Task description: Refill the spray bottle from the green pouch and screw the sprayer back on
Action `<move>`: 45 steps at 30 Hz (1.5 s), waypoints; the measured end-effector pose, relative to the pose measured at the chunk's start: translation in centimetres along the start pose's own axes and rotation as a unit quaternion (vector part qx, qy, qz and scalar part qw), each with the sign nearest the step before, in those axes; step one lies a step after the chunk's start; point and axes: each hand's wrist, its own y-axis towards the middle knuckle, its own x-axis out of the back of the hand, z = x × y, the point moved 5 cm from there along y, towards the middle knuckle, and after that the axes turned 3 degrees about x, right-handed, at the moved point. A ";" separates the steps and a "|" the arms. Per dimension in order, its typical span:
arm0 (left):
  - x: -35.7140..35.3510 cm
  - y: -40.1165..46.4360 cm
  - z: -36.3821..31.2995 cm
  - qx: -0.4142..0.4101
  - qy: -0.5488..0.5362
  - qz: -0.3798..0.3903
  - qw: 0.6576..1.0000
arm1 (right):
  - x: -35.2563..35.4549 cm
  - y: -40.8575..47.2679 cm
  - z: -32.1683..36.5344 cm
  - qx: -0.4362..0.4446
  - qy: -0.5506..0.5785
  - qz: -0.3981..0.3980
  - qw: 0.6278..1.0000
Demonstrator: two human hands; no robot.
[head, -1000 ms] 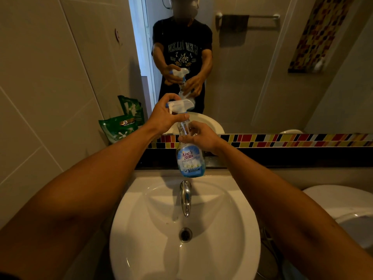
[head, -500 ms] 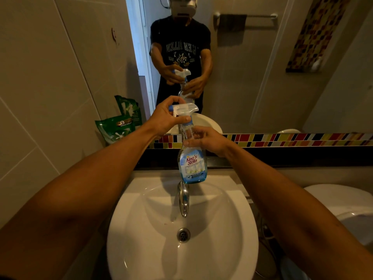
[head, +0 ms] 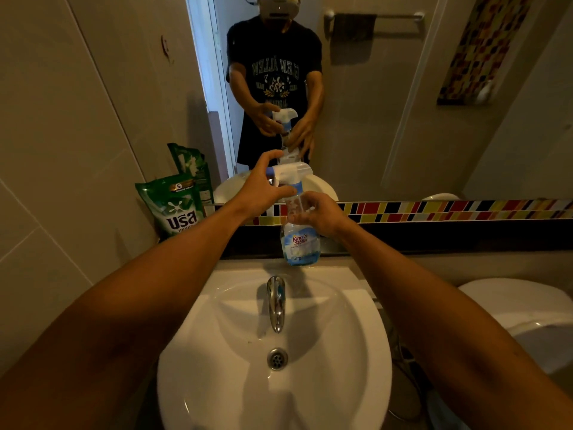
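A clear spray bottle (head: 299, 240) with a blue label is held upright above the back edge of a white sink (head: 356, 352); the right hand (head: 322, 214) has its fingers closed round the bottle's neck, and the left hand (head: 260, 193) has its fingers closed on the white sprayer (head: 291, 173) seated on top. This looks like the unscrewing step before refilling, so next the sprayer must be twisted loose and lifted out. The green pouch (head: 176, 204) stands apart at left on the desk against the tiled wall, below a mirror (head: 403, 103).
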 end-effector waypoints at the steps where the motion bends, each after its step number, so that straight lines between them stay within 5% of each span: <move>1: -0.3 0.0 0.6 0.011 -0.013 -0.003 1.000 | 0.2 0.1 -0.4 -0.003 -0.001 -0.007 1.000; 14: -9.9 -0.1 11.4 0.215 -0.014 0.016 0.976 | 5.3 2.5 -7.3 -0.032 0.045 -0.054 0.997; 21: -15.2 2.4 14.1 0.232 -0.061 0.047 0.970 | 6.4 4.6 -11.1 -0.036 0.056 -0.042 0.997; 30: -18.0 4.6 14.8 0.235 -0.107 -0.003 0.966 | 8.0 6.2 -13.6 -0.034 0.073 -0.078 0.994; 45: -18.4 4.9 15.6 0.201 -0.077 -0.006 0.977 | 6.6 5.1 -16.5 -0.062 0.107 -0.119 0.985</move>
